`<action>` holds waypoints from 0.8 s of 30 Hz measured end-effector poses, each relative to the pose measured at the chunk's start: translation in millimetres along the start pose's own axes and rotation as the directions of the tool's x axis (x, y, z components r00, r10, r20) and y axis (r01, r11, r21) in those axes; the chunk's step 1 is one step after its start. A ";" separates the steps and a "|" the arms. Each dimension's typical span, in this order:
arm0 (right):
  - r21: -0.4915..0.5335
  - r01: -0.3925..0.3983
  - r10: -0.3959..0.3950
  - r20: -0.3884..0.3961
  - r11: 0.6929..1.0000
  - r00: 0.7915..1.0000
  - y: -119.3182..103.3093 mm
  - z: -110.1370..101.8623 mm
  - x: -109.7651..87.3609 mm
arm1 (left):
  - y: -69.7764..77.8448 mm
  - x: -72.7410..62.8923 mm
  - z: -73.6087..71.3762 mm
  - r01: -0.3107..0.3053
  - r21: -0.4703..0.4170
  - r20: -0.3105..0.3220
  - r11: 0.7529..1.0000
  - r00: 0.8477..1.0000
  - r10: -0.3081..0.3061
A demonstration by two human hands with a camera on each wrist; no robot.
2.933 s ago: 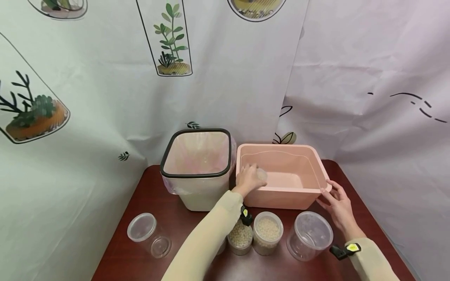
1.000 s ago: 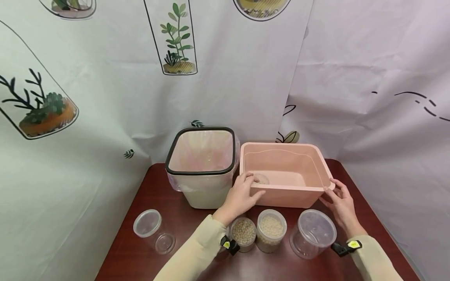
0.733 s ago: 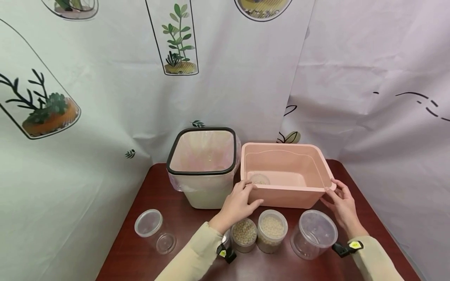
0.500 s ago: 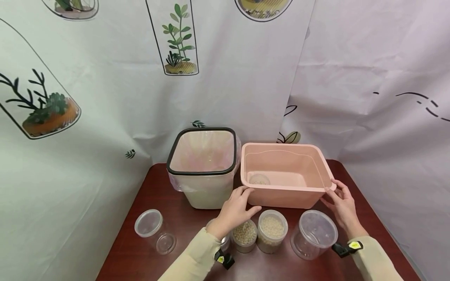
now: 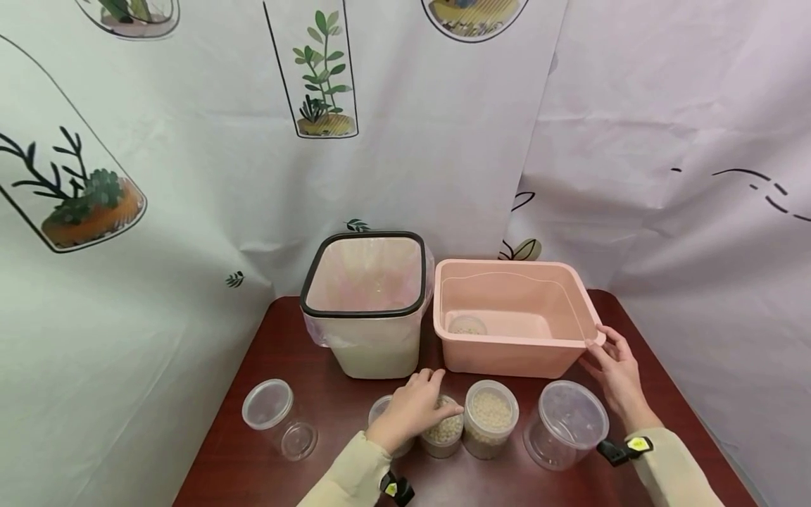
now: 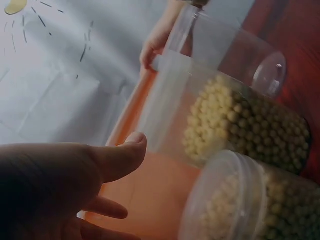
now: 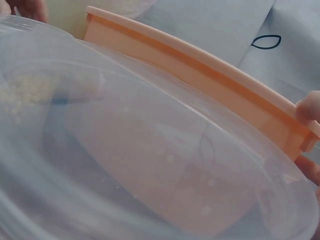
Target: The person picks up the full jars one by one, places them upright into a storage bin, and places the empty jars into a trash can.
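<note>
Bench [image 5: 342, 405]: bin [image 5: 380, 348] at back, tub [image 5: 507, 357] just right of it. Right hand [image 5: 614, 370] at tub's near right corner, fingers pinching the rim. Left hand [image 5: 408, 410] before the bin, thumb and fingers apart, holding nothing. Tall jar [image 5: 491, 415] near its thumb; short jar [image 5: 445, 433] partly hidden behind the hand.

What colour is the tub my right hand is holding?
The tub is light pink, seen best in the head view.
</note>
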State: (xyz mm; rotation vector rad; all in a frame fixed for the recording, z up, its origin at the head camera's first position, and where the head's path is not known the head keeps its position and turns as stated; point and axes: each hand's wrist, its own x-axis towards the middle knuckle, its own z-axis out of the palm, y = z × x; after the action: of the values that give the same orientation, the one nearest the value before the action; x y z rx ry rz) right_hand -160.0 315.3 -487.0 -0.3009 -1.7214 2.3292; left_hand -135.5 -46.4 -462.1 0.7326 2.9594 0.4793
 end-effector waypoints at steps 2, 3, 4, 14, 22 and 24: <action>0.003 0.004 -0.004 0.002 1.000 1.000 0.4 0.2 -0.2 | -2.6 -2.2 3.2 -0.007 0.024 0.018 1.000 1.000 0.006; 0.007 0.007 -0.007 0.002 1.000 1.000 0.6 0.2 -0.3 | -3.8 -3.1 5.2 -0.012 0.033 0.026 0.999 1.000 0.011; 0.010 0.011 -0.011 0.002 1.000 1.000 0.8 0.3 -0.4 | -4.8 -3.9 6.9 -0.019 0.043 0.030 0.999 0.999 0.017; 0.036 0.034 -0.035 0.016 0.999 0.999 3.3 -0.8 -0.4 | -10.3 -9.7 23.9 -0.050 0.070 0.080 0.996 0.996 0.045; 0.028 0.031 -0.031 0.011 0.999 0.999 3.6 -0.7 0.2 | -11.7 -12.7 32.7 -0.079 0.111 0.066 0.991 0.995 0.072; 0.025 0.026 -0.026 0.006 0.999 1.000 3.5 -0.6 0.4 | -11.4 -13.9 34.2 -0.083 0.112 0.061 0.990 0.995 0.077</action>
State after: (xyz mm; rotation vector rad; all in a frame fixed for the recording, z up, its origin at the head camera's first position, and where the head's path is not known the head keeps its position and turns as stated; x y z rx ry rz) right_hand -160.4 315.0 -490.6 -0.2649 -1.6877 2.3343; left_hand -124.0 -52.6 -498.4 0.8641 2.9333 0.2902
